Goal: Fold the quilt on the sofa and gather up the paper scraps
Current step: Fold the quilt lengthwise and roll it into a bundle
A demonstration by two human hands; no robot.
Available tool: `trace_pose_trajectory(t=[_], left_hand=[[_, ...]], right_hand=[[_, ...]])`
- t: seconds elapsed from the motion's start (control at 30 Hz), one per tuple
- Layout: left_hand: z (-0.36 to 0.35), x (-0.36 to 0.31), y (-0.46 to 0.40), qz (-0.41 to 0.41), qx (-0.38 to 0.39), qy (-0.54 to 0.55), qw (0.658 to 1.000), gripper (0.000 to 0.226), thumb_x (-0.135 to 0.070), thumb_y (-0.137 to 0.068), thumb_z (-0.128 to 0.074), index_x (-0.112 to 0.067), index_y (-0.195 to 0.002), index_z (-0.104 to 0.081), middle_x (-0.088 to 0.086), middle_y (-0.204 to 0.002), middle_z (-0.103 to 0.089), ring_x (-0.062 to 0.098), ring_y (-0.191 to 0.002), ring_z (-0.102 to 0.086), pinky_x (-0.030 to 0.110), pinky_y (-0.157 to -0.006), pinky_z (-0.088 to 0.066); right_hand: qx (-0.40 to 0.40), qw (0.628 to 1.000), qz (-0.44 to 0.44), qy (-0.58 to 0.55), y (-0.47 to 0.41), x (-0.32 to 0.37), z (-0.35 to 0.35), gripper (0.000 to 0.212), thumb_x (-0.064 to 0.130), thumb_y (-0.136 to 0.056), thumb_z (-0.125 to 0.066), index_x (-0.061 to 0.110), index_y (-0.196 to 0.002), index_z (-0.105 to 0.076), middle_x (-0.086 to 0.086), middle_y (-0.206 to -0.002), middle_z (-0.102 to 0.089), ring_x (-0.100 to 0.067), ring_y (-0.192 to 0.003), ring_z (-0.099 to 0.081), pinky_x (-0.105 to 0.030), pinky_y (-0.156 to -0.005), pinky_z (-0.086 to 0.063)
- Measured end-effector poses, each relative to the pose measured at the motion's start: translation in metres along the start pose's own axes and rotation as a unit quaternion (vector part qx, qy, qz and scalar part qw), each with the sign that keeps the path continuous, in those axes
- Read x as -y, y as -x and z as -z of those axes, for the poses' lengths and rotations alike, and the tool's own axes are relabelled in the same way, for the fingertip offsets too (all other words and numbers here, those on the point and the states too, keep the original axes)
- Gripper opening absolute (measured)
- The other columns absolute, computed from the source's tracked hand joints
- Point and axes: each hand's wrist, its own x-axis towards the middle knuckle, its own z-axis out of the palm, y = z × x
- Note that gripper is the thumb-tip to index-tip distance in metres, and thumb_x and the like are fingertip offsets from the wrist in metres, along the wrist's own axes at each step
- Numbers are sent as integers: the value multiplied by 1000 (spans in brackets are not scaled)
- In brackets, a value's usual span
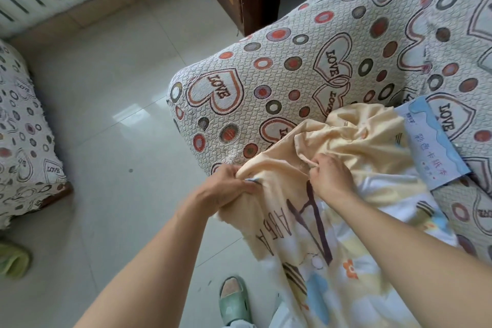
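Fingers of the left hand and right hand curl tight, bunching the cream quilt that spills off the patterned sofa, beside what appears to be a blue paper pad.

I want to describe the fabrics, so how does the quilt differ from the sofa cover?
The quilt is soft yellow and bunched, gripped by the left hand and right hand; the sofa cover lies flat and stretched. The cover shows LOVE hearts and rings; the quilt shows flowers and big letters. Both are printed.
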Motion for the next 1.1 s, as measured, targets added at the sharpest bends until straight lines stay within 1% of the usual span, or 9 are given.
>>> trace_pose_trajectory(t=[0.07,0.17,0.27,0.37,0.5,0.7,0.83,0.97,1.1], left_hand=[[-8,-1,3,-26,-34,29,999,13,-1,-78,-74,-15,-80,-73,3,-69,-72,18,-61,-67,23,-55,-56],[-21,-4,3,-45,-63,61,995,13,1,-85,-69,-11,-84,-73,7,-74,-71,19,-61,-66,29,-62,-60],[-26,-7,3,-2,-73,72,995,3,-13,-85,-73,-11,-84,-74,3,-64,-70,10,-47,-64,21,-48,-54],[-25,-8,4,66,-74,94,991,29,-33,-82,-76,-5,-76,-72,2,-50,-65,11,-34,-54,16,-37,-40],[-28,-6,8,77,-84,108,988,37,-31,-88,-69,-9,-59,-64,8,-50,-59,19,-42,-47,26,-47,-38],[-22,-6,23,52,-69,113,990,24,3,-91,-47,-2,-70,-56,0,-45,-37,7,-24,-25,8,-33,-15],[-15,1,26,58,-87,154,983,20,-23,-93,-63,-4,-85,-65,2,-48,-53,9,-33,-44,9,-36,-31],[-3,7,26,76,1,198,977,79,-75,-68,-65,-10,-111,-70,10,-107,-73,25,-94,-70,35,-87,-54],[-6,13,32,24,16,-33,999,29,-35,-70,-81,-11,-79,-68,0,-71,-62,16,-68,-57,22,-62,-47]], right_hand=[[-21,998,-3,-62,5,1,1,14,14,-88,-50,15,-74,-53,-8,-87,-54,-33,-88,-55,-32,-65,-35],[-65,986,-25,-149,15,7,6,21,15,-91,-43,17,-70,-44,-6,-89,-51,-29,-83,-51,-35,-66,-37],[-109,964,-30,-241,31,16,12,21,21,-86,-32,17,-66,-38,1,-67,-47,-25,-69,-45,-35,-60,-30],[-158,940,50,-298,54,30,19,14,23,-78,-30,18,-65,-34,9,-55,-36,-20,-59,-38,-31,-57,-23],[-129,928,190,-294,91,57,17,8,19,-74,-31,25,-68,-32,8,-69,-38,-19,-61,-40,-37,-55,-34],[-39,944,238,-225,127,73,-2,16,26,-77,-32,16,-75,-46,4,-88,-45,-23,-74,-53,-43,-59,-47],[-13,942,263,-206,139,77,-3,2,24,-76,-32,24,-76,-34,5,-89,-40,-23,-71,-51,-42,-56,-46],[27,945,281,-168,149,81,-11,12,24,-78,-34,19,-80,-45,5,-98,-43,-25,-75,-53,-40,-55,-45],[68,937,310,-145,151,77,-18,20,27,-84,-43,21,-91,-60,0,-105,-53,-25,-88,-55,-34,-60,-40]])
